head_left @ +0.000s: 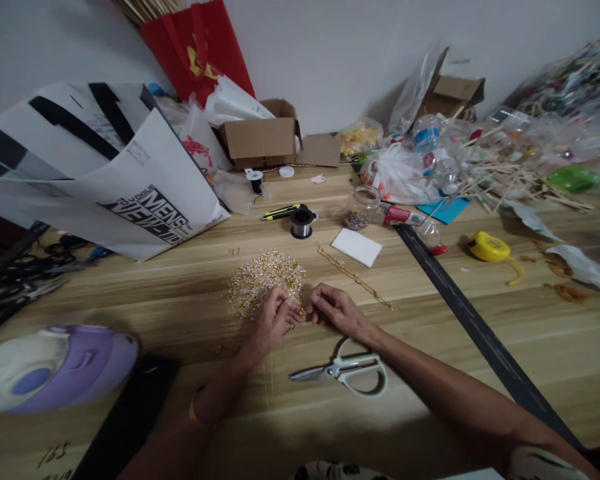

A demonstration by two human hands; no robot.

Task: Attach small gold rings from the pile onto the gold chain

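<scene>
My left hand (276,316) rests at the lower right edge of a pile of gold and clear beads (260,280), its fingers pinched. A small gold bead (301,311) shows at its fingertips. Just to the right, almost touching, my right hand (333,310) is closed in a pinch too; what it holds is too small to make out. Below the hands lie scissors (347,368) with pale handles, the blades pointing left. A gold beaded chain (353,275) stretches across the table beyond my right hand.
Behind the pile stand a wire spool (301,223), a utility knife (280,212), a white pad (357,247) and a bead jar (363,207). A yellow tape measure (490,247) lies right, past a dark strip (460,300). Large paper bag (145,180) and pliers (25,287) are left.
</scene>
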